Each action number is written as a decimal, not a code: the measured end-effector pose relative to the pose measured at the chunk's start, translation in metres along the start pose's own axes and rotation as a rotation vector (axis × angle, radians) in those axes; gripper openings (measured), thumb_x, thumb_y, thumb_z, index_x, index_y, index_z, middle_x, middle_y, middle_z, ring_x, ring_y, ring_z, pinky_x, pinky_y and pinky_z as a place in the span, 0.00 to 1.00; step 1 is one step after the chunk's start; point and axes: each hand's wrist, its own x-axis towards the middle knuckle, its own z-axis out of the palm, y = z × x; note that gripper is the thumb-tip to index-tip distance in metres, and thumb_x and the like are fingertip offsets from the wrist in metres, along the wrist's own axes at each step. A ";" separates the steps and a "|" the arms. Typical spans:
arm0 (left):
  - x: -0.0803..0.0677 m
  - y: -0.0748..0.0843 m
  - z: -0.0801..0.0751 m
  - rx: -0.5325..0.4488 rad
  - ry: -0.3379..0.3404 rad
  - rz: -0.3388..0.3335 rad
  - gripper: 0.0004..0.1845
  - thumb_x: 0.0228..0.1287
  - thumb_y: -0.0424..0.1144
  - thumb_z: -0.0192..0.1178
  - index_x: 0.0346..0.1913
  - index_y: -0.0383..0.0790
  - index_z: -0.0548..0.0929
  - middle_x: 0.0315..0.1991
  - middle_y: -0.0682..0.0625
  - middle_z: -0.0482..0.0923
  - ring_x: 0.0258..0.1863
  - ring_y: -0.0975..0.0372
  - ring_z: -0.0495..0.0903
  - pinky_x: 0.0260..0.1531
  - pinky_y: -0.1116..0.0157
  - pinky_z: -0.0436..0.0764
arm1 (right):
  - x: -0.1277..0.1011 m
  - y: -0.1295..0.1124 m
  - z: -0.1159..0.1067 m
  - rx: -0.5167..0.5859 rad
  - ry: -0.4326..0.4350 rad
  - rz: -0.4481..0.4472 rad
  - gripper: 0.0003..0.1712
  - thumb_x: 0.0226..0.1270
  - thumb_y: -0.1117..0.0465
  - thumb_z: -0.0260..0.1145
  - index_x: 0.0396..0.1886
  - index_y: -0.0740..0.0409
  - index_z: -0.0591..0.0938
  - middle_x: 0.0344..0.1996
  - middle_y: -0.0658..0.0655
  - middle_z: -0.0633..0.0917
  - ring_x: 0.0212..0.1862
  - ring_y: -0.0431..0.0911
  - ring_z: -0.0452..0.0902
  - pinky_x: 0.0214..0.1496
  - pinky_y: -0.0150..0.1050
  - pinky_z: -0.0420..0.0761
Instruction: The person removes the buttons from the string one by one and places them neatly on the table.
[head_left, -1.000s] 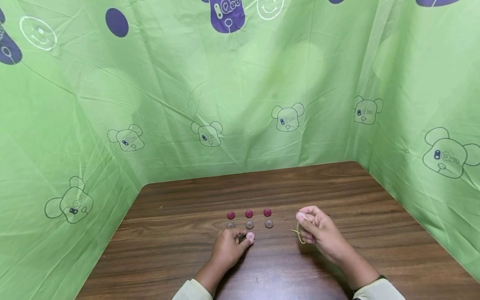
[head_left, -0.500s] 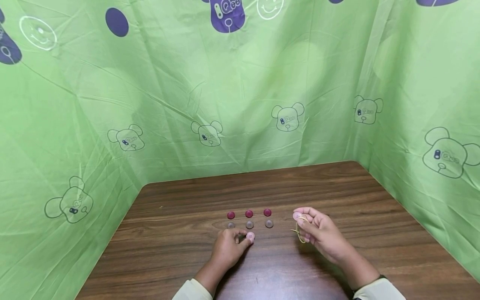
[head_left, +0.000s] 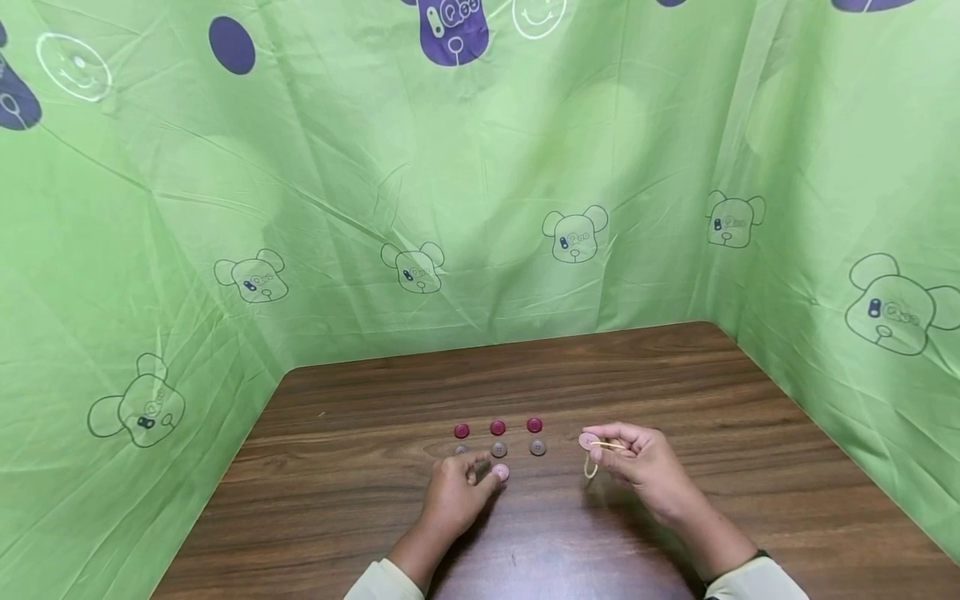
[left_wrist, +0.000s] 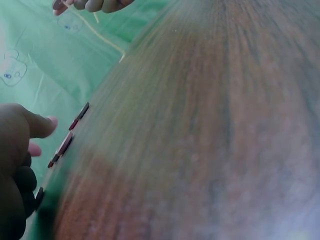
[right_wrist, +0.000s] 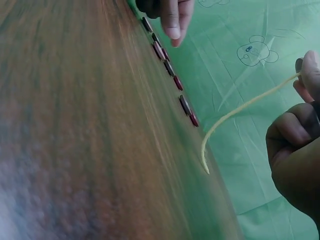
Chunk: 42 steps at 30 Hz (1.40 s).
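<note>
Right hand: the right hand point(head_left: 637, 462) pinches a pale pink button point(head_left: 588, 441) at its fingertips, held just above the table point(head_left: 675, 375); a yellowish cord point(head_left: 592, 462) hangs from the same pinch.
Left hand: the left hand point(head_left: 453, 492) rests on the wood, fingers loosely curled, fingertips touching a second pink button point(head_left: 501, 472).
Handling: buttons appear light, rigid and slick, best taken by the rim; the cord looks limp, its free end point(right_wrist: 206, 167) dangling.
Beyond the grip: maroon buttons point(head_left: 498, 427) and grey buttons point(head_left: 499, 449) lie in rows just past the left fingertips.
Room: bare wood lies on every side; green cloth point(head_left: 480, 208) walls three edges.
</note>
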 end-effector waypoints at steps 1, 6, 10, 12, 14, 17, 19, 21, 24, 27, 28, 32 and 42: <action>0.000 0.001 0.000 -0.019 0.008 0.009 0.20 0.64 0.45 0.80 0.52 0.34 0.93 0.15 0.63 0.62 0.16 0.75 0.58 0.22 0.73 0.69 | 0.000 0.000 0.000 -0.008 0.011 0.008 0.15 0.73 0.71 0.72 0.56 0.65 0.90 0.30 0.38 0.89 0.22 0.31 0.65 0.21 0.31 0.65; -0.001 0.008 0.000 -0.151 0.010 0.060 0.21 0.63 0.40 0.81 0.55 0.33 0.92 0.16 0.61 0.58 0.17 0.77 0.54 0.21 0.76 0.63 | 0.001 -0.002 0.003 -0.048 0.041 0.041 0.14 0.71 0.68 0.75 0.54 0.56 0.93 0.29 0.39 0.89 0.22 0.32 0.66 0.23 0.29 0.69; -0.004 0.014 0.002 -0.289 -0.014 0.082 0.22 0.63 0.37 0.81 0.57 0.30 0.91 0.18 0.61 0.57 0.18 0.78 0.55 0.22 0.78 0.64 | 0.001 -0.002 0.005 -0.074 0.049 0.046 0.13 0.72 0.66 0.76 0.54 0.57 0.93 0.28 0.39 0.88 0.22 0.33 0.66 0.23 0.31 0.70; -0.005 0.019 0.005 -0.350 -0.031 0.091 0.22 0.63 0.36 0.81 0.58 0.30 0.90 0.19 0.61 0.58 0.19 0.77 0.56 0.28 0.79 0.70 | 0.001 -0.001 0.006 -0.081 0.050 0.050 0.13 0.72 0.66 0.76 0.54 0.56 0.93 0.29 0.39 0.89 0.22 0.33 0.66 0.23 0.32 0.70; -0.006 0.024 0.007 -0.392 -0.050 0.104 0.22 0.63 0.35 0.80 0.59 0.31 0.90 0.19 0.60 0.58 0.20 0.77 0.57 0.34 0.78 0.75 | 0.001 -0.001 0.006 -0.080 0.041 0.049 0.12 0.72 0.65 0.76 0.53 0.55 0.93 0.32 0.39 0.92 0.22 0.33 0.65 0.22 0.32 0.69; -0.007 0.032 0.012 -0.395 -0.067 0.132 0.22 0.64 0.36 0.80 0.59 0.34 0.90 0.19 0.58 0.58 0.20 0.77 0.57 0.42 0.77 0.71 | 0.001 0.000 0.007 -0.063 0.012 0.038 0.12 0.73 0.66 0.75 0.53 0.55 0.93 0.39 0.39 0.94 0.21 0.32 0.64 0.20 0.33 0.67; -0.007 0.037 0.015 -0.400 -0.077 0.145 0.22 0.65 0.36 0.79 0.60 0.35 0.90 0.18 0.57 0.57 0.20 0.77 0.56 0.35 0.76 0.66 | 0.001 0.001 0.008 -0.045 -0.007 0.022 0.13 0.74 0.67 0.74 0.54 0.54 0.93 0.42 0.39 0.95 0.21 0.32 0.63 0.19 0.33 0.66; -0.006 0.042 0.017 -0.418 -0.090 0.148 0.22 0.66 0.37 0.79 0.61 0.35 0.90 0.18 0.57 0.56 0.19 0.77 0.55 0.30 0.76 0.61 | 0.002 0.002 0.008 -0.034 -0.015 0.008 0.13 0.74 0.68 0.73 0.54 0.53 0.93 0.42 0.39 0.95 0.21 0.31 0.63 0.19 0.32 0.66; -0.006 0.049 0.021 -0.468 -0.114 0.140 0.22 0.68 0.37 0.77 0.62 0.33 0.89 0.19 0.58 0.55 0.19 0.77 0.54 0.22 0.78 0.60 | 0.002 0.002 0.008 -0.030 -0.018 -0.003 0.14 0.75 0.68 0.72 0.54 0.52 0.93 0.42 0.39 0.95 0.21 0.31 0.63 0.19 0.32 0.65; -0.005 0.055 0.023 -0.488 -0.122 0.127 0.22 0.69 0.39 0.76 0.63 0.34 0.89 0.19 0.59 0.55 0.18 0.77 0.54 0.23 0.78 0.61 | 0.002 0.002 0.008 -0.042 -0.019 -0.006 0.13 0.75 0.68 0.72 0.55 0.56 0.93 0.43 0.40 0.95 0.22 0.31 0.63 0.19 0.34 0.65; -0.005 0.058 0.024 -0.492 -0.121 0.125 0.22 0.69 0.39 0.76 0.63 0.35 0.89 0.19 0.59 0.55 0.18 0.77 0.54 0.23 0.79 0.61 | 0.001 0.001 0.009 -0.048 -0.020 -0.007 0.13 0.75 0.68 0.72 0.55 0.57 0.92 0.43 0.40 0.95 0.22 0.31 0.63 0.19 0.34 0.65; -0.003 0.066 0.026 -0.530 -0.116 0.120 0.23 0.68 0.38 0.77 0.63 0.34 0.89 0.19 0.57 0.57 0.18 0.77 0.55 0.23 0.79 0.61 | 0.000 0.000 0.009 -0.067 -0.021 -0.014 0.13 0.75 0.67 0.72 0.56 0.62 0.91 0.43 0.41 0.95 0.22 0.32 0.63 0.18 0.35 0.65; 0.004 0.078 0.031 -0.526 -0.167 0.179 0.23 0.70 0.39 0.76 0.62 0.31 0.88 0.15 0.55 0.55 0.16 0.78 0.52 0.19 0.78 0.59 | -0.002 0.003 0.008 -0.087 -0.026 -0.009 0.16 0.75 0.67 0.72 0.57 0.69 0.89 0.37 0.40 0.93 0.21 0.32 0.64 0.19 0.34 0.67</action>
